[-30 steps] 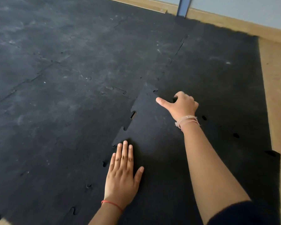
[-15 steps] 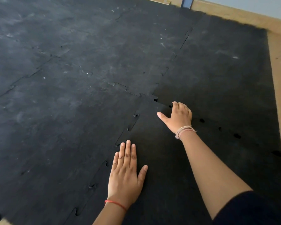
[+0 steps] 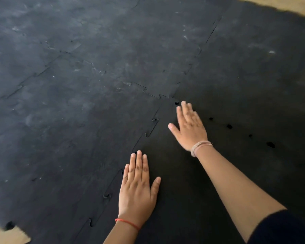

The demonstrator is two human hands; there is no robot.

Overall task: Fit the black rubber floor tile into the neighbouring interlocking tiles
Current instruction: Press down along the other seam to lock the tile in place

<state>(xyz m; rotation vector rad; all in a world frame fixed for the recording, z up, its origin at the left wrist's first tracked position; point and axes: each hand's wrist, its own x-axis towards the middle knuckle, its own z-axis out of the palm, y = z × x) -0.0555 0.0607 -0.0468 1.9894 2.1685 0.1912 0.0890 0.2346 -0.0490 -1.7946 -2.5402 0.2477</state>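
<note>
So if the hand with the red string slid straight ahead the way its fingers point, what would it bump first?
The left hand lies flat on the black tile, its fingertips pointing up the picture. Just beyond them is the jigsaw seam with the neighbouring tile. Nothing else seems to stand in the way.

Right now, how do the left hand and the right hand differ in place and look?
The left hand lies nearer the camera with fingers together; the right hand reaches farther, toward the tile's far corner. The left looks sharp, the right blurred. The left wrist has a red thread, the right a pale band. Both are open, palm down on the black tile.
</note>
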